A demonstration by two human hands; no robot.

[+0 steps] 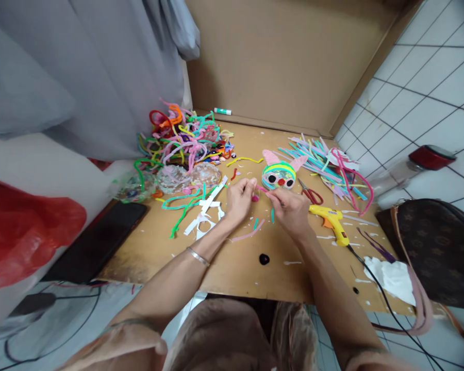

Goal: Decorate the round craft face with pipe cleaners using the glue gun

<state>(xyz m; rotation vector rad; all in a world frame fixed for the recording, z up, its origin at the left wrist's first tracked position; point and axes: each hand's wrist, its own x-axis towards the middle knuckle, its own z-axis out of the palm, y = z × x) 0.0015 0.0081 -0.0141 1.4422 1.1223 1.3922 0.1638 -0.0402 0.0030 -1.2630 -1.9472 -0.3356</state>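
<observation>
The tabletop [232, 268] is lying strewn with stems; the face [279, 174] is sitting nearly finished above both hands; left hand [239, 198] and right hand [290, 207] are pinching, fingers narrow, a pink stem [261, 188], seemingly unattached.

Fuzzy stems on matt board

The pipe cleaners [185, 135] at ten o'clock look fuzzy; the table [232, 263] is matt brown board; the glue gun [330, 220] at three o'clock is smooth yellow plastic; the bracelet [198, 255] is shiny metal.

A short pink pipe cleaner [261, 189] — held level between both hands, above the table.
</observation>
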